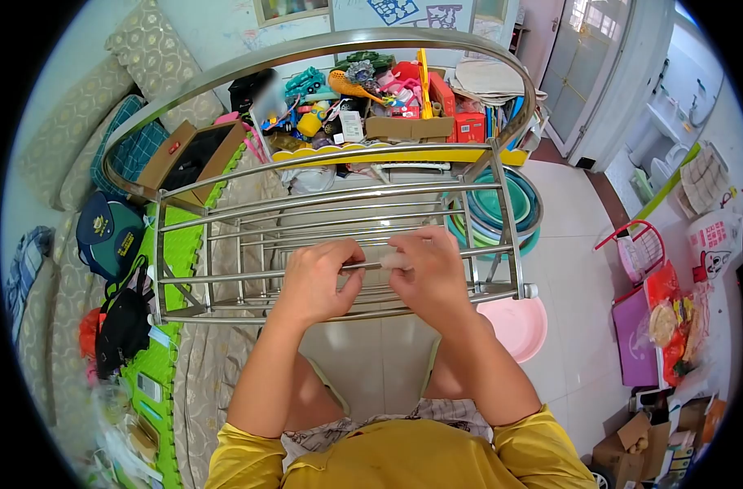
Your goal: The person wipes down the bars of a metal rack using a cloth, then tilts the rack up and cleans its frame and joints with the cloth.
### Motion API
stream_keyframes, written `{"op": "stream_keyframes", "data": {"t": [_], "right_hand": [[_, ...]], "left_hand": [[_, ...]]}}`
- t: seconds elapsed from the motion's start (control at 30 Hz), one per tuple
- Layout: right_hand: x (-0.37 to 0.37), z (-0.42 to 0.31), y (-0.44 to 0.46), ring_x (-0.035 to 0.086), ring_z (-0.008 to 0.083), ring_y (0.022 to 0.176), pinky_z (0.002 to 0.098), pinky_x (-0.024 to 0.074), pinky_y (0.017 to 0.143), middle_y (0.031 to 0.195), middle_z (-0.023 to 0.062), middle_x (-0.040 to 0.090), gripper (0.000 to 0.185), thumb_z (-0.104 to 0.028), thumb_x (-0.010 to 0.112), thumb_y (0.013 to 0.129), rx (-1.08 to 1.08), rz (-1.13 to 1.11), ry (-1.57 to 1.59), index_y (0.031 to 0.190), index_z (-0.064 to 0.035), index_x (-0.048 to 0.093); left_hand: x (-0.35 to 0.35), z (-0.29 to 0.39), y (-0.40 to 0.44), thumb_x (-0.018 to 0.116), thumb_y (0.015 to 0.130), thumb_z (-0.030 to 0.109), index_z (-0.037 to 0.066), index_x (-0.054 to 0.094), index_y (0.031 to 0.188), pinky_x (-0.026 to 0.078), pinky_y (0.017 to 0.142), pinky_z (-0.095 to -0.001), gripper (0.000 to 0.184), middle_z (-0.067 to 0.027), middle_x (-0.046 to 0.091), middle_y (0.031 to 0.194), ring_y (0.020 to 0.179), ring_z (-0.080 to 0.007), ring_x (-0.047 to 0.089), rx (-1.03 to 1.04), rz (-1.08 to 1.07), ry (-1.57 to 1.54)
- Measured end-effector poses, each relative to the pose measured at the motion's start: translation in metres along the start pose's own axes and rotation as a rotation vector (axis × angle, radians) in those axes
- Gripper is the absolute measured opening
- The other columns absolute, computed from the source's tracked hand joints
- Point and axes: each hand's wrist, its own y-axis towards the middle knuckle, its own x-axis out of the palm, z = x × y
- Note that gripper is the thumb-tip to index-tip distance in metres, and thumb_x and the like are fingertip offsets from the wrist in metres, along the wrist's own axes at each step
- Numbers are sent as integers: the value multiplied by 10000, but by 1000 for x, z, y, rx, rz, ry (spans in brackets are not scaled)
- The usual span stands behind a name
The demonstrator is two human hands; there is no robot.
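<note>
A silver metal rack (339, 200) with several parallel bars and a large curved rail lies tilted across the space before me. My left hand (323, 279) curls round one of its near bars, thumb below and fingers above. Beside it, my right hand (427, 273) pinches a small whitish wad (396, 261) against the same bar; whether it is cloth, tissue or something else I cannot tell. The right fingertips partly hide the wad. A white caster (530, 291) shows at the rack's right corner.
Beyond the rack stands a yellow-edged unit heaped with toys (310, 122). Stacked basins (502, 204) and a pink basin (518, 326) are at the right. Green foam mats (176, 253) hold bags at the left. Cardboard boxes (632, 444) sit lower right.
</note>
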Motion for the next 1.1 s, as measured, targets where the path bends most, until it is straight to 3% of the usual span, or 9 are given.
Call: {"op": "stream_keyframes", "data": {"t": [0.3,0.5,0.57,0.6,0.67,0.9,1.1], "right_hand": [[-5,4,-1,598,307,972,457,439,942,912,86,708,314,-18,696,675,84,65,22,988,-39,684],[12,1,2,600,304,934,453,424,956,910,85,689,334,-11,693,692,-21,10,27,1020,-52,651],[16,-5,5,595,296,942,447,415,966,902,77,679,376,-14,700,689,-33,-35,41,1055,-61,628],[18,-7,6,595,296,942,447,415,966,902,77,679,376,-14,700,689,-34,-35,41,1055,-61,628],[23,-9,9,588,287,959,443,406,974,896,67,674,391,-14,705,680,-101,-28,30,1059,-61,619],[26,-10,7,585,267,1015,444,400,994,939,69,686,406,-33,718,664,-100,-15,32,1061,-55,641],[21,-4,3,589,268,1062,501,344,1097,955,55,703,393,-64,723,669,-35,17,-52,1058,-57,665]], "left_hand": [[2,-1,0,730,764,24,19,655,865,539,611,-317,126,-109,667,747,647,-241,668,-33,6,-58],[1,-2,1,742,765,17,21,643,880,540,615,-314,152,-113,675,749,651,-239,675,-43,14,-78],[-1,1,2,763,744,55,61,587,899,527,612,-413,235,-116,694,767,662,-325,673,-124,3,-114],[-1,0,2,763,744,55,61,587,899,527,612,-413,235,-116,694,767,662,-325,673,-125,4,-114],[1,-2,1,755,764,10,28,573,897,543,610,-317,226,-117,674,744,655,-245,685,-99,12,-95],[2,-3,1,756,764,9,31,564,875,526,580,-315,223,-115,661,722,632,-247,678,-65,33,-113],[2,-2,1,765,762,22,38,570,854,507,562,-310,216,-104,647,689,588,-229,650,-65,46,-87]]}}
